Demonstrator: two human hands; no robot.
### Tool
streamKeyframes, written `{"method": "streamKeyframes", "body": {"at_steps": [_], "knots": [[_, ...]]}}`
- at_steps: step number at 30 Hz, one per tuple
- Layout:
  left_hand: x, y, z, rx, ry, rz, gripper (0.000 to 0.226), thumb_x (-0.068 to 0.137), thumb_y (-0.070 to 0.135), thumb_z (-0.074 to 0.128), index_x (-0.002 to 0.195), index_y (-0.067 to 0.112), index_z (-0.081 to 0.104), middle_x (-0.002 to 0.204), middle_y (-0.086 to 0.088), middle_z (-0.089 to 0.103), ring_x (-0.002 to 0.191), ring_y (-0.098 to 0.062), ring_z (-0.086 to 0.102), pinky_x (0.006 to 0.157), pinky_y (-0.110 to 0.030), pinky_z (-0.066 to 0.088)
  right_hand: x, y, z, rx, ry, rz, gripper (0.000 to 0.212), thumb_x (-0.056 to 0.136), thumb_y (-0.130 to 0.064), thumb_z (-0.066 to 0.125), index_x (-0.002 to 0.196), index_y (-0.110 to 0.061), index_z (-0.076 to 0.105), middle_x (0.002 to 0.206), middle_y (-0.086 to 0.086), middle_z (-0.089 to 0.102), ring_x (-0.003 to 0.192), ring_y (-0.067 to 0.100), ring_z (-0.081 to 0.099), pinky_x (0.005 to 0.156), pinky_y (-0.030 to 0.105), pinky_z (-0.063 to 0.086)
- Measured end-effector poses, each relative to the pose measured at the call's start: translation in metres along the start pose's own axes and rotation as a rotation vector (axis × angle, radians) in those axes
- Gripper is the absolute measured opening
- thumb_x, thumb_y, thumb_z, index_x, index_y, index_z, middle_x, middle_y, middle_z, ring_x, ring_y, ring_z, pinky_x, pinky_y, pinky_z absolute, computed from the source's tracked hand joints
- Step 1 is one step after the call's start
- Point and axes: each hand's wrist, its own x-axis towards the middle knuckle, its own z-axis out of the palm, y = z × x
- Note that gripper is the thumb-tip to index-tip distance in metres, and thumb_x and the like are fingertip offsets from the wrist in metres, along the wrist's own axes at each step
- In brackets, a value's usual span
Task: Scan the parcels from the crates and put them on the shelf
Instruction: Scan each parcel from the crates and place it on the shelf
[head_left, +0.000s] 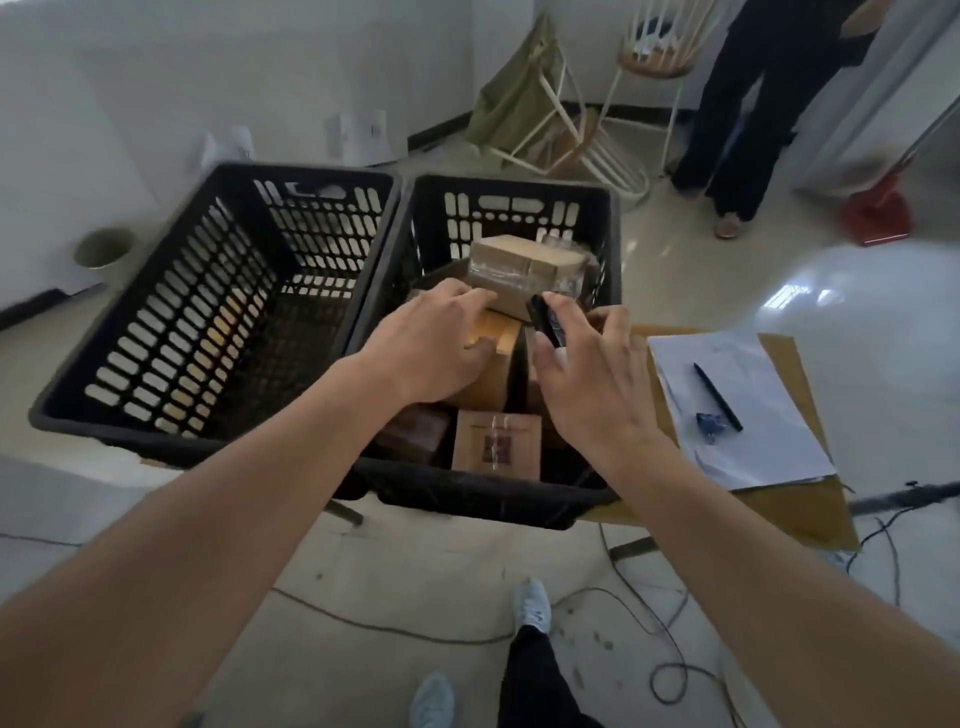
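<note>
Parcels sat in the right black crate (511, 499): a tape-wrapped cardboard parcel (524, 267) on top at the far end, a brown box (485, 364) mid-crate, and a small box with a printed label (496, 441) near the front wall. Left hand (441, 345) was over the brown box, fingers spread and resting on its top, thumb at its near edge; whether it actually gripped the box couldn't be told. Right hand (597, 374) held a black handheld scanner (545, 319) between thumb and curled fingers, just above the parcels. Left black crate (208, 312) stood touching the right one, no parcels visible inside. Papers (753, 441) with a black pen (719, 397) lay on cardboard right of the crates.
</note>
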Motion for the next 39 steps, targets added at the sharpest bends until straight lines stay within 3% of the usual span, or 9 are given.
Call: {"method": "streamKeyframes", "body": {"at_steps": [12,17,21,23,26,30,33,36,39], "knots": [[0.117,0.027,0.035,0.011,-0.052,-0.007,0.066,0.097,0.034,0.071,0.158,0.027,0.045,0.162,-0.008,0.040,0.148,-0.029,0.042,0.119,-0.049,0.043,0.101,0.060,-0.002,-0.009,-0.001,0.026,0.050,0.111,-0.048,0.047,0.158,-0.037,0.037,0.138,0.014,0.041,0.114,0.035,0.051,0.087,0.041,0.048],[0.147,0.038,0.052,0.052,0.019,-0.002,0.048,0.096,0.049,0.069,0.135,0.021,0.059,0.142,-0.006,0.057,0.128,-0.026,0.057,0.106,-0.042,0.047,0.116,0.076,0.001,-0.011,0.012,0.090,0.049,0.110,-0.047,0.047,0.158,-0.036,0.038,0.136,0.014,0.042,0.112,0.034,0.051,0.091,0.046,0.053],[0.158,0.038,0.058,0.136,0.052,-0.056,0.061,0.097,0.053,0.066,0.144,0.020,0.047,0.140,-0.008,0.056,0.123,-0.029,0.059,0.101,-0.045,0.051,0.117,0.080,0.002,-0.007,0.003,0.109,0.050,0.110,-0.047,0.047,0.158,-0.036,0.037,0.138,0.013,0.041,0.114,0.034,0.050,0.093,0.048,0.054],[0.161,0.034,0.056,0.184,0.021,-0.042,0.065,0.098,0.058,0.056,0.152,0.027,0.037,0.141,-0.010,0.051,0.124,-0.033,0.056,0.097,-0.048,0.051,0.119,0.080,0.003,-0.007,0.002,0.113,0.051,0.110,-0.048,0.046,0.159,-0.037,0.036,0.139,0.013,0.040,0.115,0.033,0.050,0.093,0.046,0.055],[0.166,0.022,0.042,0.211,-0.130,-0.018,0.069,0.099,0.065,0.041,0.160,0.057,0.009,0.134,-0.013,0.040,0.113,-0.034,0.051,0.084,-0.044,0.047,0.121,0.077,0.004,0.003,0.007,0.112,0.051,0.110,-0.048,0.046,0.159,-0.037,0.035,0.140,0.013,0.040,0.116,0.033,0.050,0.092,0.046,0.055],[0.167,0.006,0.023,0.152,-0.176,-0.048,0.051,0.105,0.065,0.039,0.153,0.069,0.023,0.134,-0.005,0.034,0.101,-0.024,0.048,0.077,-0.040,0.046,0.123,0.069,0.006,0.023,0.026,0.081,0.051,0.110,-0.048,0.047,0.158,-0.037,0.035,0.138,0.014,0.041,0.114,0.033,0.051,0.089,0.042,0.052],[0.160,0.001,0.025,0.201,-0.144,-0.058,0.056,0.103,0.063,0.049,0.153,0.064,0.025,0.139,-0.007,0.035,0.112,-0.030,0.050,0.085,-0.045,0.049,0.125,0.064,0.010,0.035,0.027,0.067,0.051,0.110,-0.047,0.048,0.159,-0.037,0.036,0.139,0.013,0.041,0.114,0.032,0.051,0.084,0.037,0.046],[0.152,-0.001,0.029,0.238,-0.074,-0.067,0.076,0.089,0.069,0.066,0.149,0.056,0.022,0.141,-0.014,0.036,0.125,-0.044,0.047,0.106,-0.063,0.045,0.125,0.060,0.013,0.041,0.028,0.063,0.050,0.110,-0.047,0.049,0.157,-0.037,0.036,0.138,0.013,0.041,0.114,0.031,0.051,0.084,0.037,0.046],[0.146,-0.005,0.033,0.264,-0.014,-0.076,0.091,0.074,0.059,0.083,0.143,0.047,0.025,0.135,-0.016,0.037,0.123,-0.046,0.043,0.109,-0.064,0.038,0.122,0.055,0.014,0.044,0.025,0.060,0.050,0.110,-0.047,0.050,0.157,-0.037,0.036,0.139,0.012,0.040,0.115,0.031,0.051,0.087,0.040,0.052]]}}
